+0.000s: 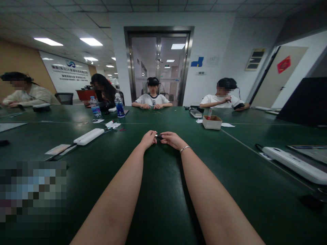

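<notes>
Both my arms stretch forward over a dark green table (pixel 163 190). My left hand (pixel 148 139) and my right hand (pixel 171 139) meet at the middle of the table. Between their fingertips they pinch a small dark object (pixel 158 136) with a light end; it is too small to tell what it is. A thin bracelet (pixel 185 148) circles my right wrist.
A white power strip (pixel 88 136) lies to the left, another (pixel 296 163) to the right. A small cardboard box (pixel 212 122) and two water bottles (pixel 119 105) stand farther back. Several other people sit around the table. A dark laptop lid (pixel 304 102) rises at the right.
</notes>
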